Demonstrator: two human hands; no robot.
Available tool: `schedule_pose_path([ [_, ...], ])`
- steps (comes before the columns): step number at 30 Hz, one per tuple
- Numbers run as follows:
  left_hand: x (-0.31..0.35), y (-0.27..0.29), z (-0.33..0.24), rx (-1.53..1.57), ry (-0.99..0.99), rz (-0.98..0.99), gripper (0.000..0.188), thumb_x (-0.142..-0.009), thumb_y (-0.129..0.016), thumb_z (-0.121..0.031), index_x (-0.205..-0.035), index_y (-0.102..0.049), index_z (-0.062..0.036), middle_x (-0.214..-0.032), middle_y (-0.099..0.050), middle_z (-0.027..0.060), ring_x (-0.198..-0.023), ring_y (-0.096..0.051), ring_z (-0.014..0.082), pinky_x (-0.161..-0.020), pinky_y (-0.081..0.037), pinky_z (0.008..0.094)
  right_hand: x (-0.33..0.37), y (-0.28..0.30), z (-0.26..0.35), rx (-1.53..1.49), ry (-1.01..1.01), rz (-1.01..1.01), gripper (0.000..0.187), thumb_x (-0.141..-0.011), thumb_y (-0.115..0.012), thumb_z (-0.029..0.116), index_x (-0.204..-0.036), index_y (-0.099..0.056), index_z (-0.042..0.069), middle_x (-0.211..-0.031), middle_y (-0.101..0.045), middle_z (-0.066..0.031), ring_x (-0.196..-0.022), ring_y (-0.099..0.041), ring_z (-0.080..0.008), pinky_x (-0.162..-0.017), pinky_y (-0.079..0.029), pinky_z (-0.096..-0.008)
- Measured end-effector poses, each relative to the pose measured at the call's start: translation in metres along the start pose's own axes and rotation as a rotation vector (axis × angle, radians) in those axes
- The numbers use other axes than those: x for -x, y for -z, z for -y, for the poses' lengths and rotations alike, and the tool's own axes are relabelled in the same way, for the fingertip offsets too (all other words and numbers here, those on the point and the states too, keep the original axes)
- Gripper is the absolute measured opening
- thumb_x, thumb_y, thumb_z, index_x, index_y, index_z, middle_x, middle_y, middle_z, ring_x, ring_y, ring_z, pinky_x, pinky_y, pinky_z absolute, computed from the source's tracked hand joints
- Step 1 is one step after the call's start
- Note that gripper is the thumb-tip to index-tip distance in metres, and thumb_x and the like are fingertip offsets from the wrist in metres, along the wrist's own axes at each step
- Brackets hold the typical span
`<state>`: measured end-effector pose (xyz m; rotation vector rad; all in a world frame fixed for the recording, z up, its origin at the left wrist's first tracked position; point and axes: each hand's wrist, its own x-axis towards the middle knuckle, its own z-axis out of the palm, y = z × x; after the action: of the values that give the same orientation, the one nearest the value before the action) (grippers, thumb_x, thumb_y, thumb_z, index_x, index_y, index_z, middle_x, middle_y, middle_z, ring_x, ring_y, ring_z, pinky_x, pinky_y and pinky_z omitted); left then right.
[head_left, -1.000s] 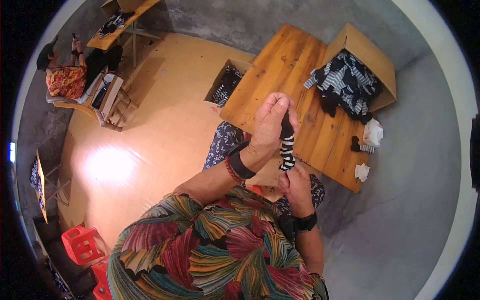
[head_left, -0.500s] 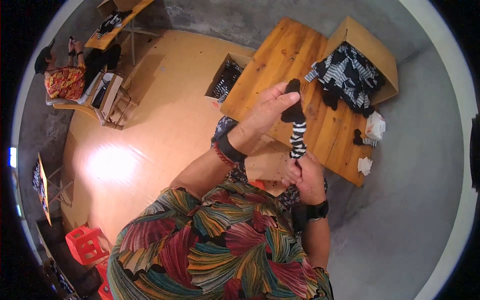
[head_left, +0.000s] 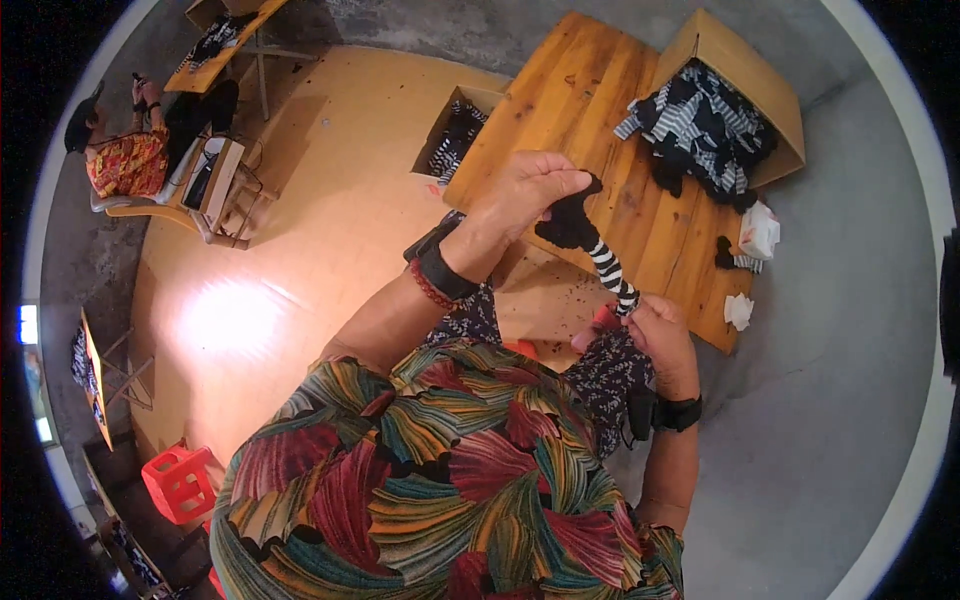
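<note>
Stretched between my two hands is a sock (head_left: 605, 262) with a black foot part and a black-and-white striped leg. My left hand (head_left: 527, 195) pinches the tip of the black part between thumb and fingers. Lower and to the right, my right hand (head_left: 662, 332) grips the end of the striped leg. The sock hangs in the air over the near edge of the wooden table (head_left: 560, 110). A heap of striped and black socks (head_left: 705, 130) spills from a cardboard box (head_left: 780, 110) lying on its side on the table.
A tissue pack (head_left: 760, 232), a crumpled white paper (head_left: 738, 311) and a dark striped sock (head_left: 727, 255) lie by the wall. An open box (head_left: 425, 150) of socks stands left of the table. A co-worker (head_left: 130, 160) sits far left; a red stool (head_left: 178, 483) is lower left.
My right hand has moved right and slightly down with the striped end. My left thumb and fingers have shifted to the black tip, and the sock now slants and is drawn out longer.
</note>
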<state>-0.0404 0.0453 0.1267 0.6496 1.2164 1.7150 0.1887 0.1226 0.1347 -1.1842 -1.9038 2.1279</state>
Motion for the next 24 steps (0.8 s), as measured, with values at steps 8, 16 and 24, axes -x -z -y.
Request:
schedule_pose_path([
  [8,-0.001,0.002,0.010,-0.511,-0.134,0.285,0.013,-0.081,-0.060,-0.015,-0.073,-0.061,-0.0055,-0.062,-0.053,-0.0048,-0.056,-0.047,0.0039,-0.052,-0.038,0.0191,0.003,0.005,-0.004,0.779,0.441,-0.031,0.029,-0.084,-0.047,0.021,-0.063,-0.055,0.002,-0.058,-0.060,-0.0064,-0.056,-0.060,-0.0190,-0.053,-0.045,-0.0280],
  [16,0.011,-0.002,0.021,0.149,0.256,0.011,0.026,-0.082,-0.057,-0.026,-0.080,-0.061,-0.0005,-0.076,-0.061,0.0036,-0.064,-0.056,0.0108,-0.058,-0.045,0.0218,-0.006,0.020,-0.041,0.502,0.339,0.100,0.024,-0.085,-0.046,0.017,-0.073,-0.057,-0.001,-0.066,-0.061,-0.0070,-0.061,-0.057,-0.0130,-0.056,-0.044,-0.0263],
  [24,0.028,0.021,0.054,0.670,0.274,0.254,0.036,-0.084,-0.051,-0.038,-0.098,-0.054,-0.0056,-0.093,-0.058,0.0118,-0.089,-0.056,0.0255,-0.076,-0.046,0.0428,-0.006,0.006,-0.058,0.246,0.375,-0.087,0.027,-0.084,-0.049,0.018,-0.065,-0.052,-0.001,-0.056,-0.055,-0.0018,-0.053,-0.053,-0.0116,-0.051,-0.042,-0.0253],
])
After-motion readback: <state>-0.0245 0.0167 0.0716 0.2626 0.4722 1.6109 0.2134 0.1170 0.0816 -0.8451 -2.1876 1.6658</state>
